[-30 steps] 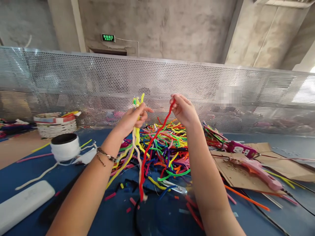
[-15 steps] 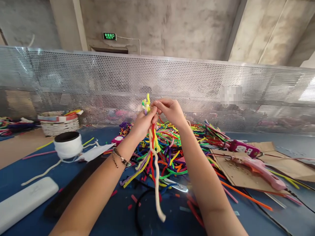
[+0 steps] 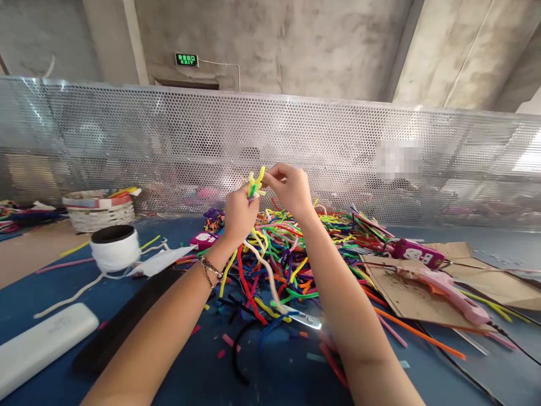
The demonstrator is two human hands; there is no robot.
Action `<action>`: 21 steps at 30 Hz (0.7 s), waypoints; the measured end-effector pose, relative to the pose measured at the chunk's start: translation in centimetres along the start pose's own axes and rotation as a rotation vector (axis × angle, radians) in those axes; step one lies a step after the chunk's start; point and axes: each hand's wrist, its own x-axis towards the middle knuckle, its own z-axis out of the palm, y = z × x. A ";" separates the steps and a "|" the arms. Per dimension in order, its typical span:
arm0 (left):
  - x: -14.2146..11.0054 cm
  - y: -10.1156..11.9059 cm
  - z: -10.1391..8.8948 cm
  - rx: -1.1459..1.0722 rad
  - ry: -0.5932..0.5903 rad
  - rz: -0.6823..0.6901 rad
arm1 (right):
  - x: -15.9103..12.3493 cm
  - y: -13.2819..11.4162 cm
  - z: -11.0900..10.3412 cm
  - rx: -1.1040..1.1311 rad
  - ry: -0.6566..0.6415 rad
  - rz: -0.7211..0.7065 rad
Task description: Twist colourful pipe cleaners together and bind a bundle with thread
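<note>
My left hand (image 3: 242, 215) is closed round a bundle of fuzzy pipe cleaners (image 3: 255, 185), whose yellow, green and white bent ends stick out above the fist. Long cream (image 3: 270, 276) and red (image 3: 244, 276) stems hang out below the hand, over the pile. At the top of the bundle, my right hand (image 3: 291, 189) has thumb and fingers pinched together against a yellow stem; its fingertips partly hide the contact. Beneath both hands spreads a tangled heap of many-coloured pipe cleaners (image 3: 296, 242). A shiny metal blade (image 3: 305, 319) lies at the heap's near edge.
Right: a pink glue gun (image 3: 452, 291) on cardboard (image 3: 393, 293), a purple box (image 3: 418, 254) and cables. Left: a white-wrapped cylinder (image 3: 116, 256), a woven basket (image 3: 99, 217), a long white box (image 3: 46, 344) and a dark flat object (image 3: 122, 324). A perforated metal screen (image 3: 169, 135) stands behind.
The left hand has turned and moved slightly left and down, tipping the bundle's top towards me. Its hanging stems have swung up and spread. My right hand stays pinched near the top.
</note>
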 end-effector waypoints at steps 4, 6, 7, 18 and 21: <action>0.2 -0.1 -0.1 0.016 0.003 0.041 | 0.1 -0.1 -0.4 0.199 -0.084 0.033; 0.4 -0.2 -0.4 -0.069 -0.052 0.051 | 0.2 0.0 -0.7 0.289 -0.165 0.018; 0.6 -0.2 -0.6 -0.127 -0.105 0.055 | 0.1 0.0 -0.9 0.336 -0.212 0.007; 1.7 -0.7 -2.7 -0.455 -0.471 0.085 | 0.0 0.4 -0.6 0.686 -0.290 0.173; 1.8 -0.6 -2.5 -0.333 -0.446 0.129 | 0.1 0.3 -0.7 0.676 -0.197 0.178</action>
